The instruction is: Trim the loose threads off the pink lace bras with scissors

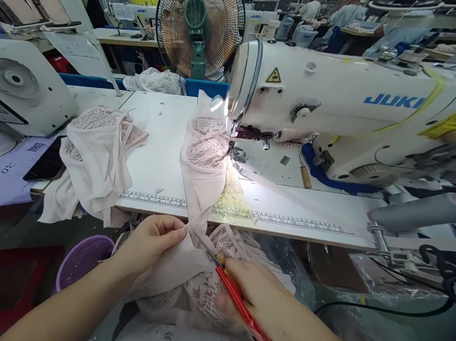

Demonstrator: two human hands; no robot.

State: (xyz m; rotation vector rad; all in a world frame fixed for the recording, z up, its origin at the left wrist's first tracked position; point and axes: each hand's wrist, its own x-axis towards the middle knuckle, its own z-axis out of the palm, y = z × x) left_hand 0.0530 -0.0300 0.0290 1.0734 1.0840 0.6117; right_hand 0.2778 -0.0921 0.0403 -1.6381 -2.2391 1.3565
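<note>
A pale pink lace bra (206,153) lies on the white table, its upper end by the sewing machine's needle area and its lower end hanging over the front edge. My left hand (158,238) pinches the narrow end of its fabric between thumb and fingers. Wrapped in my right hand (251,290) is a pair of red-handled scissors (235,297). Their blades point up and left, right at the pinched fabric close to my left fingertips. I cannot tell how far apart the blades are. More pink lace pieces (205,292) rest below, on my lap.
The JUKI sewing machine (333,94) fills the right side, lamp lit. A pile of pink lace pieces (97,157) lies at left, beside a black phone (46,160). A screwdriver (305,174) sits under the machine arm. A purple basket (85,259) stands below; a fan (200,30) is behind.
</note>
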